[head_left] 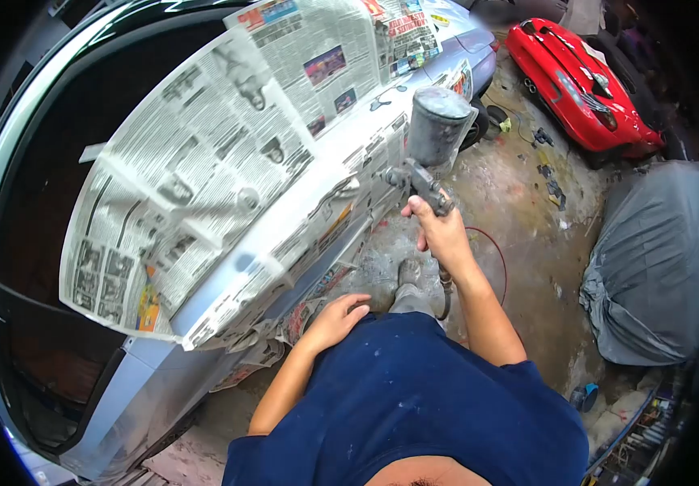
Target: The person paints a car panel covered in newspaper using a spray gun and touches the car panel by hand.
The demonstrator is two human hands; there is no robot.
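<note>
My right hand [438,231] is wrapped round the handle of a spray gun [420,185] with a grey cup [438,125] on top. The gun's nozzle points left, towards the side of a light blue car [195,300]. Newspaper sheets [203,138] cover much of the car's upper side, and more paper hangs along its lower edge. My left hand [339,321] rests near the front of my dark blue shirt, its fingers apart and holding nothing.
A red car [580,89] stands at the upper right. Below it, a grey cover [653,259] drapes a large object. A red hose [499,251] curves across the stained floor [543,267]. Tools [637,437] lie at the lower right.
</note>
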